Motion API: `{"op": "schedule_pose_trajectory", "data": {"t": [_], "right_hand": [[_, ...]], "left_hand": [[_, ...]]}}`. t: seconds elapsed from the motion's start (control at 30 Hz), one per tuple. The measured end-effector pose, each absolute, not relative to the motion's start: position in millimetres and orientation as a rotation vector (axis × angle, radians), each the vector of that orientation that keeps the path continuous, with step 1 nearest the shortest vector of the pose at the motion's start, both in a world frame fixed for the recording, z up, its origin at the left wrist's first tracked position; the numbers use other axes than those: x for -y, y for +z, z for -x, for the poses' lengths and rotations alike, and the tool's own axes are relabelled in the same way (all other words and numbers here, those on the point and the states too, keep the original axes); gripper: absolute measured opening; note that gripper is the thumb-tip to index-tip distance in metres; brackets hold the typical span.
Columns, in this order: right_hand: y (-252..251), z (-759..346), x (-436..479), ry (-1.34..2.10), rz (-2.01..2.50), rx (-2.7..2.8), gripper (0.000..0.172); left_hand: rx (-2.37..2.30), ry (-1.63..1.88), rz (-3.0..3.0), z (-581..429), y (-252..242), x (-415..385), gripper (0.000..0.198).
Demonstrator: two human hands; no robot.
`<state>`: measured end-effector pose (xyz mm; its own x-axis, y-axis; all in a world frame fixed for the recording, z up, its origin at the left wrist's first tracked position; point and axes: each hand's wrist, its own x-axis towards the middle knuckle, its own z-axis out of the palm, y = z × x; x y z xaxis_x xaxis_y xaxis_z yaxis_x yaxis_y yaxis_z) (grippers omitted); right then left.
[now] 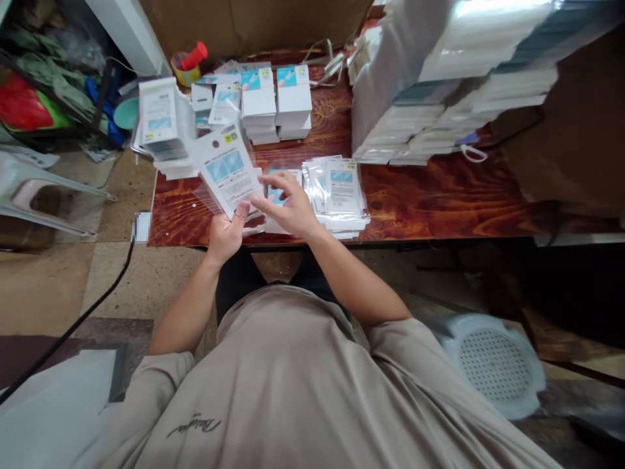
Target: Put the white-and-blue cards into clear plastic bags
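My left hand (227,238) is closed on a printed packaging card (227,169) with a blue picture and a yellow mark, its thumb lying across the lower corner. Clear plastic shows around the card's edges, and the card is tilted above the table. My right hand (290,208) is at the card's right lower edge, thumb and forefinger apart. Whether its fingertips touch the card or plastic is hard to tell. Under the right hand lie blue-and-white cards, partly hidden. Just right of it is a pile of bagged cards (342,189).
Card stacks stand on the wooden table (439,202): a left stack (159,120) and two back stacks (258,107). Behind is a yellow tape roll (185,73) with a red object. Tall stacks of plastic-wrapped material (430,85) rise at right. A plastic stool (495,365) stands below.
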<state>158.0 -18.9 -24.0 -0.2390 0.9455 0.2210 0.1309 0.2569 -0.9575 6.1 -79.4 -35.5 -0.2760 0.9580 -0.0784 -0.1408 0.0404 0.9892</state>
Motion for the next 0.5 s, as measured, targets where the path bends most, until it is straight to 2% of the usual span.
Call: {"op": "schedule_pose_trajectory", "data": {"t": [0.13,0.27,0.3,0.33,0.43,0.5], "right_hand": [[-24,-156,3,1.505,0.758,1.451,0.056],[-33,-148,6,1.539,0.797,1.18,0.06],[-35,-146,9,1.548,0.807,1.172,0.06],[-36,-145,12,1.562,0.807,1.181,0.061],[-36,-144,23,1.616,0.784,1.249,0.061],[-34,-153,29,1.596,0.835,1.241,0.059]], "left_hand": [[-1.342,1.372,-0.94,-1,-29,81,0.054],[-1.191,1.163,-0.661,-1,-27,78,0.079],[-1.161,1.129,-0.592,-2,-28,74,0.08],[-1.147,1.141,-0.552,-4,-31,69,0.075],[-1.181,1.379,-0.529,-8,-45,48,0.042],[-1.25,1.446,-0.546,-8,-54,36,0.033]]}}
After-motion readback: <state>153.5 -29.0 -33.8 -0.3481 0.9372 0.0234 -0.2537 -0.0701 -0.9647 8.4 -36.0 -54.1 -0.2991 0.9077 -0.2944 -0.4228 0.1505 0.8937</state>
